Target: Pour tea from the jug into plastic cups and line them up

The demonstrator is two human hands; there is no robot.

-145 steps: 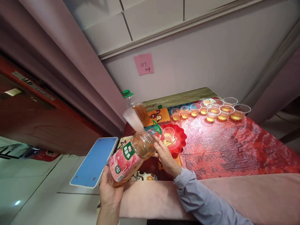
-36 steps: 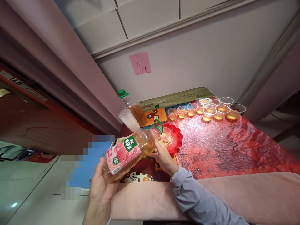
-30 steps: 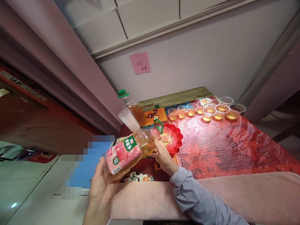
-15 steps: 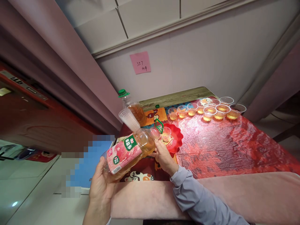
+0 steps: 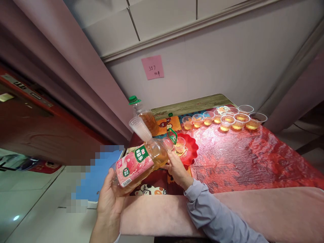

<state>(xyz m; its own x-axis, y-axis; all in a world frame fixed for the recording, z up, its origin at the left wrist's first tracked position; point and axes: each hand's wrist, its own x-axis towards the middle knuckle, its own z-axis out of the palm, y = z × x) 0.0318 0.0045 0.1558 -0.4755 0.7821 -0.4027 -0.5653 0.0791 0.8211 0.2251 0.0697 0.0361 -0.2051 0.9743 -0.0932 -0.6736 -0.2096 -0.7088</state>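
Observation:
A large juice bottle (image 5: 135,165) with a pink peach label lies tilted across both hands, its neck toward the right. My left hand (image 5: 111,195) is closed round its base. My right hand (image 5: 177,168) grips it from below near the shoulder. A green handle ring (image 5: 172,136) sits at the neck. Beyond the mouth, a clear plastic cup (image 5: 180,144) stands in a red scalloped dish (image 5: 191,150). Whether juice is flowing into the cup is hard to make out.
Several cups (image 5: 227,123) with amber juice stand at the back right of the red table covering (image 5: 227,162). Behind the held bottle are a stack of clear cups (image 5: 140,128) and a second juice bottle (image 5: 149,122) with a green cap. A green cap (image 5: 170,114) lies near the back edge.
The view has shifted very slightly. Both hands keep their hold on the tilted bottle, with no other clear change.

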